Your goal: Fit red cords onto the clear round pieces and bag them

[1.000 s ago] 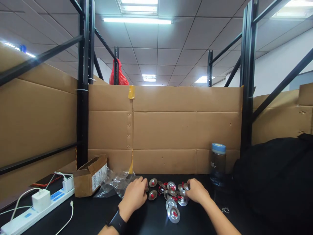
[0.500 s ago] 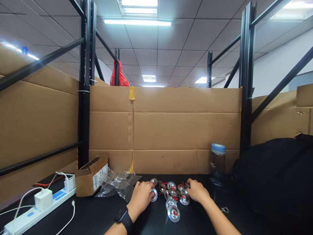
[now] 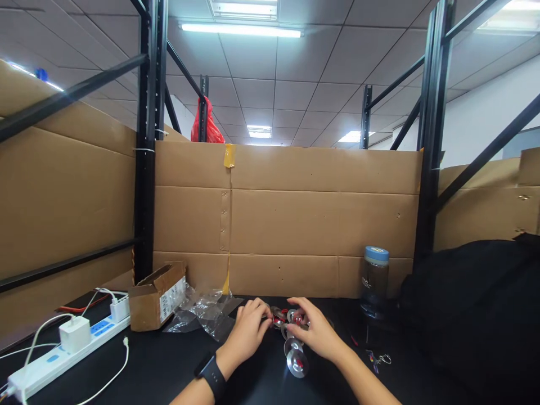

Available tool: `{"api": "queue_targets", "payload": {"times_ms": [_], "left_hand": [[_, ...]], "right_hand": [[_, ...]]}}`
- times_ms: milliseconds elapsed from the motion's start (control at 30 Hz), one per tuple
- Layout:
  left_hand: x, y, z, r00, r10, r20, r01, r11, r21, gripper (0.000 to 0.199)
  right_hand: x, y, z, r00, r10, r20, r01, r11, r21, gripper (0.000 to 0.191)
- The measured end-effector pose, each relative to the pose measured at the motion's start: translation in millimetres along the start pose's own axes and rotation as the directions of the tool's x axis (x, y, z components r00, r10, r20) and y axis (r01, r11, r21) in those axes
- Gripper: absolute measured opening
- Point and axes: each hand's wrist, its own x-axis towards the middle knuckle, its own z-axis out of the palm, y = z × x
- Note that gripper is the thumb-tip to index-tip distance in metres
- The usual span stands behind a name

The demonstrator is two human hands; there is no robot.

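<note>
Several shiny metal discs with red bits at their centres lie bunched on the black tabletop, the nearest metal disc (image 3: 297, 364) resting in front of the pile. My left hand (image 3: 250, 329), with a dark watch on its wrist, is at the pile's left edge. Its fingers are curved, with a small gap to the thumb. From the right, my right hand (image 3: 314, 332) reaches over the pile, thumb and fingers spread around some discs. It hides part of the pile, and whether its fingertips touch the metal is unclear.
Left of the hands are a crumpled clear plastic bag (image 3: 206, 315), an open cardboard box (image 3: 145, 304) and a white power strip (image 3: 93, 343) with cables. To the right are a blue-lidded bottle (image 3: 374, 284), small metal rings (image 3: 385, 358) and a black bag (image 3: 468, 304). Cardboard walls surround the table.
My right hand has moved left over the discs, its fingers spreading. The discs sit closer together between both hands. A small colourful item beside the metal rings now shows. The view has shifted slightly.
</note>
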Motion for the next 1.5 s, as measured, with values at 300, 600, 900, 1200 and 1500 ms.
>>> {"api": "queue_targets", "payload": {"times_ms": [300,600,900,1200,1500], "left_hand": [[-3,26,2.6,0.991,0.084,0.102,-0.033,0.905,-0.424,0.019],[-1,-12,-38.8,0.967,-0.074,0.246,0.027,0.981,0.19,0.012],[-7,-3,-14.9,0.975,0.071,0.211,-0.08,0.996,0.036,0.022],[-14,24,0.4,0.943,0.214,0.255,-0.184,0.973,-0.137,0.024],[-10,17,-4.2,0.961,0.201,0.19,-0.176,0.974,-0.14,0.015]], "right_hand": [[-3,-24,30,0.994,0.008,0.108,-0.057,0.884,0.464,0.044],[6,24,-32,0.978,0.194,-0.074,-0.208,0.923,-0.325,0.044],[-2,53,-50,0.894,0.448,-0.007,-0.381,0.752,-0.537,0.029],[-5,41,-57,0.927,0.213,0.308,-0.093,0.927,-0.362,0.056],[0,18,-46,0.972,0.079,0.223,-0.032,0.978,-0.208,0.014]]}}
